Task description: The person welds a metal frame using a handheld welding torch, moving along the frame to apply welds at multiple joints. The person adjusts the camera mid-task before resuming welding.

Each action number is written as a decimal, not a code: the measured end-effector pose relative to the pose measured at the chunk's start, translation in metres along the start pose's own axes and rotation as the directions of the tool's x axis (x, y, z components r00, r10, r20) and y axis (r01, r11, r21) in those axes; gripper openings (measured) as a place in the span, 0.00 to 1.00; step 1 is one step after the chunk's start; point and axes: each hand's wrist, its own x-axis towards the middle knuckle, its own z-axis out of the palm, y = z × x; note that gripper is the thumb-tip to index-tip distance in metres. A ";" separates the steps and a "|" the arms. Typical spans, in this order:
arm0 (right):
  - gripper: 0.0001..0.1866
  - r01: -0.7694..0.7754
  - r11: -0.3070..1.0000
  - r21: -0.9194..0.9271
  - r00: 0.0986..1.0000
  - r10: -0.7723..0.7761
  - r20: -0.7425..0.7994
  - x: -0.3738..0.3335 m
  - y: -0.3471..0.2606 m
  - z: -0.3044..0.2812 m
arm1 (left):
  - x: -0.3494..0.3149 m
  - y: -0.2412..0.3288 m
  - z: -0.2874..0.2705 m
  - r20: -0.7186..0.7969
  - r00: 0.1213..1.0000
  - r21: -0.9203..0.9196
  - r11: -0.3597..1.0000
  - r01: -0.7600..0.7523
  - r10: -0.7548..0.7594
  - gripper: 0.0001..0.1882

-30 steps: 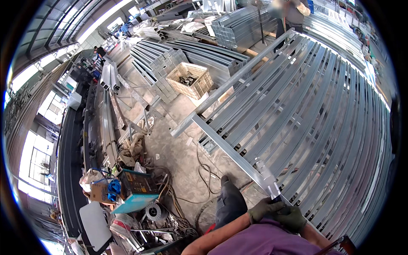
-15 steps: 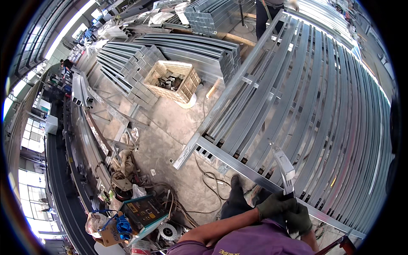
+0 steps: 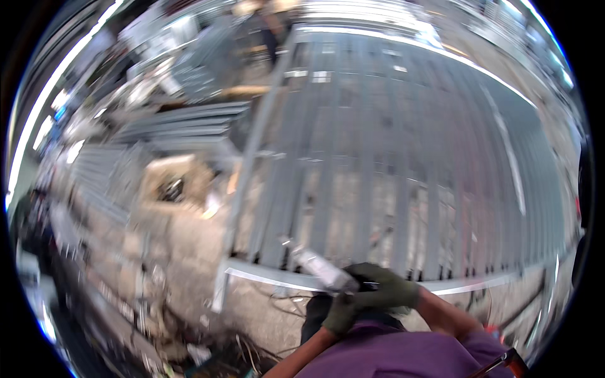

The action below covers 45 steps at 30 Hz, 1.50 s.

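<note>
A pale grey welding gun [image 3: 324,271] with a narrow tip points away and to the left, above the near edge of a large metal frame [image 3: 277,275]. Both my hands wear dark green gloves and are close together at its rear end. My left hand [image 3: 343,312] is closed around the gun from below. My right hand [image 3: 386,286] lies curled over the back of the gun, its fingers partly blurred. Long grey metal bars [image 3: 365,164] run side by side across the frame beyond the gun, whose tip touches nothing that I can make out.
A cream plastic crate [image 3: 154,183] holding small dark pieces stands left of the frame. Behind it lie stacked metal profiles [image 3: 183,123]. Cables [image 3: 252,356] trail over the concrete floor near my left forearm. A person [image 3: 270,31] stands at the frame's far left corner, smeared by motion.
My view has swung right, so the crate and frame sit farther left. The welding gun now tilts more to the left, near the frame's near left corner, still in both hands.
</note>
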 end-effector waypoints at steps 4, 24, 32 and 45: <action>0.41 -0.162 0.969 -0.189 0.987 0.161 -0.020 -0.002 0.010 -0.001 | 0.013 0.003 0.017 0.003 1.000 0.132 0.991 -0.021 0.021 0.13; 0.29 -0.751 0.631 0.194 0.569 0.767 -0.297 -0.173 0.196 0.072 | 0.102 0.110 -0.038 0.348 0.761 -0.645 0.449 0.618 -0.548 0.14; 0.35 -0.564 0.705 0.430 0.633 0.703 -0.324 -0.095 0.102 0.129 | 0.117 0.072 -0.140 0.017 0.923 -0.413 0.838 0.357 -0.385 0.21; 0.34 -0.072 0.846 0.528 0.874 0.308 -0.375 -0.025 0.013 0.135 | 0.158 0.092 -0.228 -0.130 0.952 -0.810 0.584 0.059 -0.276 0.27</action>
